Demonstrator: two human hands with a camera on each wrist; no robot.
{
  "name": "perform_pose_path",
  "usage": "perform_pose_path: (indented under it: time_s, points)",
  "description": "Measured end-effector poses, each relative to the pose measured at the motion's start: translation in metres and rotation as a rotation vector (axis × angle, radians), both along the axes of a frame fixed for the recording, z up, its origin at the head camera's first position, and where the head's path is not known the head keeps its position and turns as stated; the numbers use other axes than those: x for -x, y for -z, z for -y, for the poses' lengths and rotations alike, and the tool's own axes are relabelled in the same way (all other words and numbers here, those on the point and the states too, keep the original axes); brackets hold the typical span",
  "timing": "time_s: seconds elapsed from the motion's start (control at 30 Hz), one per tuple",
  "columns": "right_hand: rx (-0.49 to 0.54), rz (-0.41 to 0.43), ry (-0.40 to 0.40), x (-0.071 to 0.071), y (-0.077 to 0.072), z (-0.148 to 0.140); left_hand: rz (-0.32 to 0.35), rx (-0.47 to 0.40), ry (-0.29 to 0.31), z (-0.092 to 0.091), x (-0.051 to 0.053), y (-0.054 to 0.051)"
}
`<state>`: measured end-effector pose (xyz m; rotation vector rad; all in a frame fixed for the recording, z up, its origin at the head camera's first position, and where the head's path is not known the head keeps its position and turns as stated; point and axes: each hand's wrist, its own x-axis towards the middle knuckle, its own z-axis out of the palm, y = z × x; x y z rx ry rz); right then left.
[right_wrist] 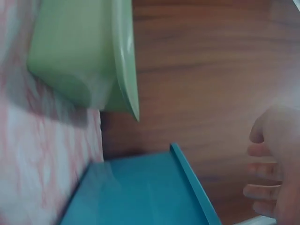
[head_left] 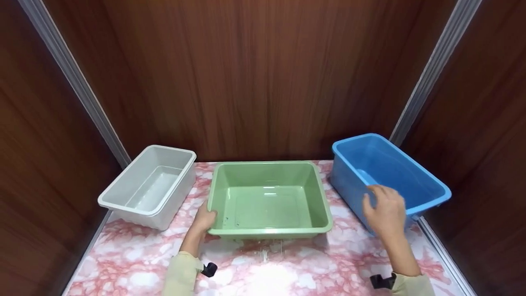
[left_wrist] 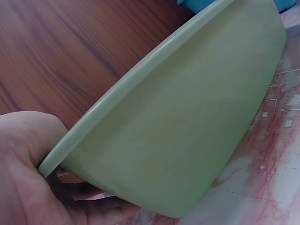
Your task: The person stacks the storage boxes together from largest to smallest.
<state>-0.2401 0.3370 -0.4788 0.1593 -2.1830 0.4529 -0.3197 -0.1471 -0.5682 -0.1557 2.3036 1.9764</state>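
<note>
A green basin stands in the middle of the marbled table. My left hand grips its left rim, the thumb over the edge and the fingers under the rim against the outer wall, as the left wrist view shows with the hand at the basin's wall. My right hand is raised by the near left rim of the blue bin, fingers loosely bent with nothing between them. In the right wrist view the hand hangs apart from the blue bin and the green basin.
A pale grey bin stands on the left of the table, tilted toward the wall in its placement. Brown wood-grain panels with metal corner strips enclose the back and sides.
</note>
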Motion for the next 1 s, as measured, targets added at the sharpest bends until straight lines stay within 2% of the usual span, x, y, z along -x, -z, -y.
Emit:
perform_pose_path:
  time_s: [0.1,0.27,0.33,0.57,0.63,0.9,1.0]
  points:
    - [0.028,0.068,0.058,-0.006,0.001,-0.012,0.012,-0.020,-0.005,-0.001,-0.001,0.000]
    - [0.042,0.145,0.087,-0.007,0.007,-0.021,-0.001,-0.023,-0.003,0.001,-0.002,-0.001]
    - [0.036,0.149,0.095,-0.006,0.011,-0.023,-0.016,-0.019,0.001,0.002,-0.001,-0.001]
    - [-0.003,0.178,0.087,-0.003,0.028,-0.027,0.041,-0.063,-0.015,0.006,-0.005,0.001]
    - [-0.005,0.174,0.085,-0.004,0.031,-0.028,0.034,-0.052,-0.014,0.006,-0.005,0.001]
    - [-0.006,0.156,0.109,-0.002,0.036,-0.029,0.008,-0.035,-0.017,0.006,-0.002,0.001]
    - [-0.006,0.157,0.125,-0.002,0.037,-0.026,0.029,-0.049,-0.018,0.007,-0.003,0.001]
